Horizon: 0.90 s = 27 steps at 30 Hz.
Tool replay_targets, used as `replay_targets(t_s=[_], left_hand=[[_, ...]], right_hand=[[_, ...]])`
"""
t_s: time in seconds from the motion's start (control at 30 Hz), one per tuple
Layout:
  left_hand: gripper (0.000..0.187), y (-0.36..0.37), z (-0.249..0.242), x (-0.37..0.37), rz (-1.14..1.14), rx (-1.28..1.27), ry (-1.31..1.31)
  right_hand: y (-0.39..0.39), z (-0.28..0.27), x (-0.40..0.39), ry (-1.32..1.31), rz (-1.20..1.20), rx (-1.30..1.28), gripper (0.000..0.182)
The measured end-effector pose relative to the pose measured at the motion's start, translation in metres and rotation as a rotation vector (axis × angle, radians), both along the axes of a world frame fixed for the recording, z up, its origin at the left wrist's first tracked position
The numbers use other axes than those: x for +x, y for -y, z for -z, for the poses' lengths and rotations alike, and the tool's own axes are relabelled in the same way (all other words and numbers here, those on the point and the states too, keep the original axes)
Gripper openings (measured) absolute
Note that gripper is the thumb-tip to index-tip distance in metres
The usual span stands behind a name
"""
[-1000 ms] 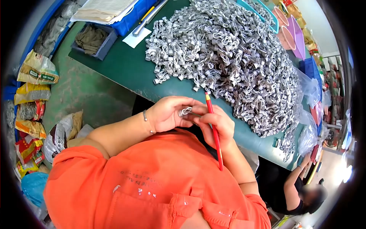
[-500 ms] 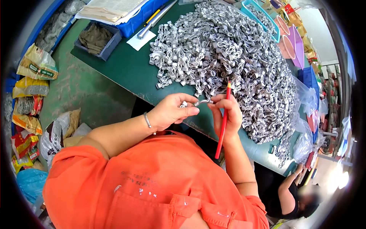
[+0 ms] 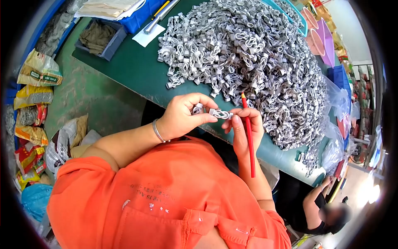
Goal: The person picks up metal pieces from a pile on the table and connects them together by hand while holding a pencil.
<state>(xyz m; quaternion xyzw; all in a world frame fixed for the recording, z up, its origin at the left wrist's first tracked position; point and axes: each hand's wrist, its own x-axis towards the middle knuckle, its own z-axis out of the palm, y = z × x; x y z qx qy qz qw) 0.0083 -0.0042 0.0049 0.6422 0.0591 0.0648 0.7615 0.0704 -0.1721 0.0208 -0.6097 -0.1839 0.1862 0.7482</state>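
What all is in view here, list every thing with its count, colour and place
metal coil piece: one, silver, pinched between both hands
red stick: one, red, in right hand
coil pile: too many to count, silver, on table
table: one, green, ahead
grey bin: one, holding cloth, table's far left corner
sacks: several, yellow and red, floor at left
co-worker: one, dark top, lower right
left hand: bracelet on wrist, grips coil
right hand: grips coil and stick

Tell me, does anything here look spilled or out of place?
Nothing looks damaged. The heap of metal clips sprawls loosely over the green table, with a few strays at its near edge. Both hands hold one clip; the right hand also holds a red pencil.
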Motion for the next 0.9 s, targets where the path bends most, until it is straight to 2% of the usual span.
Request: replay_targets(t_s=[0.27, 0.47, 0.53, 0.63, 0.73, 0.77, 0.83, 0.9], left_hand=[[0.021, 0.001, 0.001, -0.003, 0.035, 0.002, -0.010], [0.024, 0.002, 0.000, -0.005, 0.081, 0.112, 0.026], [0.023, 0.004, 0.000, -0.005, 0.064, 0.005, 0.054], [0.021, 0.004, -0.005, -0.003, 0.075, 0.044, 0.114], [0.020, 0.005, -0.003, -0.002, 0.058, 0.031, 0.134], [0.020, 0.005, -0.001, -0.002, 0.059, 0.031, 0.135], [0.018, 0.006, 0.004, -0.002, 0.043, -0.188, 0.001], [0.016, 0.001, 0.003, -0.004, 0.133, -0.255, -0.090]], right_hand=[[0.005, 0.004, -0.006, -0.121, 0.030, 0.004, 0.012], [0.008, 0.010, -0.005, -0.149, 0.014, 0.060, 0.015], [0.010, 0.016, -0.004, -0.159, -0.032, 0.111, 0.017], [0.006, 0.024, -0.007, -0.068, -0.036, 0.165, 0.027], [0.006, 0.022, -0.008, 0.296, 0.091, 0.073, 0.040], [0.006, 0.019, -0.008, 0.328, 0.114, 0.095, 0.041], [0.005, 0.012, -0.007, 0.484, 0.115, 0.093, 0.042], [0.004, 0.009, -0.005, 0.664, 0.077, 0.043, 0.043]])
